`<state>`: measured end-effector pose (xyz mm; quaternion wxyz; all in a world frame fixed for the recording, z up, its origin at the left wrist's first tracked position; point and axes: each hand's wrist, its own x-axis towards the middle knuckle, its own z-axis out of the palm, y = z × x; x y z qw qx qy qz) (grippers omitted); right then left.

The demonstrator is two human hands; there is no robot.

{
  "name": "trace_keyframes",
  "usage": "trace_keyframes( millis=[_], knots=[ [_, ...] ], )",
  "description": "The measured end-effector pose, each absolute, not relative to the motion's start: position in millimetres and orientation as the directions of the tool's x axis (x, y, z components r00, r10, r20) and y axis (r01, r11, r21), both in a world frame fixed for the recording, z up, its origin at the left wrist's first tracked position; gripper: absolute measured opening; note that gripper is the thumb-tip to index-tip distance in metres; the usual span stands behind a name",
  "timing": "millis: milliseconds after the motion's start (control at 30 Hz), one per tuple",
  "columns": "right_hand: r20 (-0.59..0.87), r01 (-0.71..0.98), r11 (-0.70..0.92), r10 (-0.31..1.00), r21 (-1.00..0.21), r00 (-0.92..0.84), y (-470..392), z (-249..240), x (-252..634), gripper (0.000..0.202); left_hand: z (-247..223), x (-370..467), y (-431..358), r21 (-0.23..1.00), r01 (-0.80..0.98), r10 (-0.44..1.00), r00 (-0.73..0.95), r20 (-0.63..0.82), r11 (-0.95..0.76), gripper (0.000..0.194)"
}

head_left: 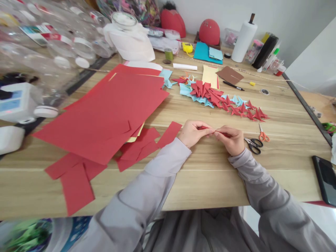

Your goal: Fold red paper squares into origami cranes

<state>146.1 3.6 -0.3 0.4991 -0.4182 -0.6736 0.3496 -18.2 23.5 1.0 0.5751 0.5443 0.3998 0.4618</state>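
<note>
A small folded piece of red paper point(222, 133) is pinched between both my hands above the wooden table. My left hand point(195, 133) closes on its left end, and my right hand point(231, 139) on its right end, the fingertips nearly meeting. Much of the piece is hidden by the fingers. Left of my hands lie cut red paper pieces point(170, 134) and a stack of large red sheets point(112, 108). Beyond the hands, folded red paper shapes point(204, 90) and light blue ones point(186, 90) form a long row. Black-handled scissors point(254, 145) rest beside my right hand.
Small orange scissors point(264, 134) lie at the right, with a phone point(325, 178) at the right edge. Plastic bottles point(57, 45) crowd the left. Along the back stand a white paper roll point(244, 42), a yellow tape measure point(187, 48) and blue paper point(203, 52).
</note>
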Motion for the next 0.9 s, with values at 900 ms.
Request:
trace_keyframes(
  millis=[900],
  knots=[
    [0.445,0.28,0.498,0.864,-0.821,-0.234,5.1,0.3,149.3,0.009,-2.5,-19.5,26.4,0.988,-0.001,0.94,0.31,0.145,-0.152,0.024]
  ],
)
